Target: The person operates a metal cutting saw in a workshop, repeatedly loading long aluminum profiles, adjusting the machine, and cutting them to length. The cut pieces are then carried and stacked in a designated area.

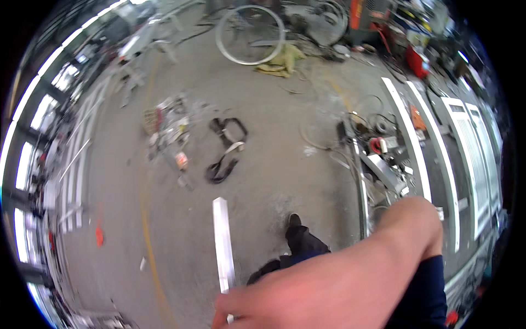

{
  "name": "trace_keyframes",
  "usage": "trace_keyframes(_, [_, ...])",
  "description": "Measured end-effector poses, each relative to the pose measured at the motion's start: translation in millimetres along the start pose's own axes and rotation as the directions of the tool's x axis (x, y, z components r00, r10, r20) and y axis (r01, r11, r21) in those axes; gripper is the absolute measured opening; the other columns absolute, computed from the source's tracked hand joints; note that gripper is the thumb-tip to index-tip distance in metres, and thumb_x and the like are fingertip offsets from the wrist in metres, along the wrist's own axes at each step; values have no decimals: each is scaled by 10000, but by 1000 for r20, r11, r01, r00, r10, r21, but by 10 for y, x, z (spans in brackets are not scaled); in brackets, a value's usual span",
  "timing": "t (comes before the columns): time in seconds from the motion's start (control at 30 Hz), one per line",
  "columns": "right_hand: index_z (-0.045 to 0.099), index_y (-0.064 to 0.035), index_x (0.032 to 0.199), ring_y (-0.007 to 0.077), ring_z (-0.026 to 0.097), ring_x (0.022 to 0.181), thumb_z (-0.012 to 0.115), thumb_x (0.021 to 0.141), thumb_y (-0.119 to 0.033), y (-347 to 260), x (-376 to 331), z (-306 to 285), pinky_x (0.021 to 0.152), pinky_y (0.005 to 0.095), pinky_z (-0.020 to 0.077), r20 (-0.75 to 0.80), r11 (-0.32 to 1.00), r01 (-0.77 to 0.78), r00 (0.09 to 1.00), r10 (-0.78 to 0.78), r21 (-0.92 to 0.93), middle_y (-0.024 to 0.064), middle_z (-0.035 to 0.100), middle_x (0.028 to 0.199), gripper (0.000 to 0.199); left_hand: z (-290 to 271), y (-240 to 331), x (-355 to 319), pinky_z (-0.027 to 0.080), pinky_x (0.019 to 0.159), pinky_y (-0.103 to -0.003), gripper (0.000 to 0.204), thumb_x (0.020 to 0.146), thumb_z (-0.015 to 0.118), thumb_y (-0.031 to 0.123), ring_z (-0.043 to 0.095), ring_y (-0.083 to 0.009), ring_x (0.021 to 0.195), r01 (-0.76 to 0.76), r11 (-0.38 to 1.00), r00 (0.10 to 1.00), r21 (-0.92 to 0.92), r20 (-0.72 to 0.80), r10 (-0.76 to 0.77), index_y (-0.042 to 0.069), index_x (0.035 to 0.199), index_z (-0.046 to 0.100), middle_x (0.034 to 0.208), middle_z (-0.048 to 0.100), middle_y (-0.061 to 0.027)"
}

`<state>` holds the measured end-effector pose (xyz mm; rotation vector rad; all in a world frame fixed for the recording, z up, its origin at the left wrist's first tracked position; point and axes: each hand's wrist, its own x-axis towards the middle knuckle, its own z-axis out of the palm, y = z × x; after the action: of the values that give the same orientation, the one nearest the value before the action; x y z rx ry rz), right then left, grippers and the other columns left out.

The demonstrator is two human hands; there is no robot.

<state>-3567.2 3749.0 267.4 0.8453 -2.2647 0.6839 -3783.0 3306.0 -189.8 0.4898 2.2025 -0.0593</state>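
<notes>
I see only one hand, down at 6 o'clock, and its forearm runs up toward 4 o'clock to a dark blue sleeve; I cannot tell whether it is the left or the right. Its fingers are closed around the lower end of a pale metal bar, and that end is hidden in the grip and cut off by the frame's lower edge. The bar is long, flat, silvery and straight, pointing up toward 12 o'clock over the grey concrete floor. A dark shoe peeks out just above the forearm. At 10 o'clock lies a blurred heap of small scrap with one small orange-and-white can whose label I cannot make out. A black strap lies beside it. White frames run along 3 o'clock.
</notes>
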Motion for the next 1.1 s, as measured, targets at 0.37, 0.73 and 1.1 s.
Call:
trace_keyframes(0.37, [547, -106, 1113, 305, 613, 795, 539, 815, -178, 5559, -412, -414, 663, 424, 493, 342, 809, -527, 733, 588, -262, 111, 592, 863, 306, -1474, 2158, 2191, 493, 711, -454, 457, 614, 765, 322, 641, -348, 782, 155, 964, 985, -217, -33, -166, -11, 881, 601, 815, 648, -200])
trace_keyframes(0.73, [690, -167, 626, 228, 632, 585, 654, 667, -209, 7875, -5510, 47, 527, 385, 488, 274, -63, -614, -439, 856, -787, 83, 661, 685, 69, -5612, 5150, 5090, 537, 669, -413, 505, 532, 813, 375, 678, -322, 736, 53, 961, 983, -271, -155, -98, -44, 765, 652, 767, 668, -210])
trace_keyframes(1.1, [690, -68, 938, 303, 651, 884, 594, 760, -275, 11880, -4916, 169, 732, 402, 507, 380, -455, -854, -519, 766, -251, 188, 674, 904, 289, -8468, 7026, 7757, 492, 523, -370, 431, 567, 804, 389, 608, -226, 490, -10, 985, 987, -174, -157, -18, 4, 523, 616, 514, 594, -121])
